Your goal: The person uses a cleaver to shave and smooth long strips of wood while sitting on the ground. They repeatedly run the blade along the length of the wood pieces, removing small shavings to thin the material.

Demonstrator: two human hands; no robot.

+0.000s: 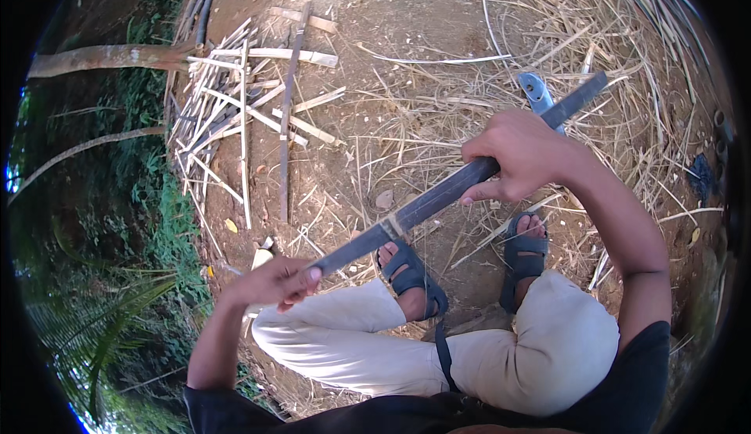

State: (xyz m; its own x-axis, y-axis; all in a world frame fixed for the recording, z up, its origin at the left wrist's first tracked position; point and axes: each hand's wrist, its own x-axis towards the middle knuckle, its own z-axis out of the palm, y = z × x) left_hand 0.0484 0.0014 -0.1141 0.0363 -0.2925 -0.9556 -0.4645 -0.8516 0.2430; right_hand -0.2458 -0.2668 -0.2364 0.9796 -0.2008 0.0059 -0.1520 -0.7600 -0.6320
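A long, dark bamboo strip (434,198) with a pale band across it slants over my lap, its far end up to the right. My right hand (522,156) is closed round it past the middle, thumb below. At the lower left end, my left hand (278,284) pinches the strip between thumb and fingers. Just behind the left hand shows a pale piece (262,257) with a darker tip, partly hidden, whose kind I cannot make out. A light blue object (537,91) lies on the ground beyond my right hand, partly covered by the strip.
At the left lies a pile of pale split sticks (227,113). A long thin dark strip (289,113) lies beside it. Dry shavings (438,117) cover the ground ahead. My sandalled feet (412,281) are below the strip. Green plants (156,223) border the left.
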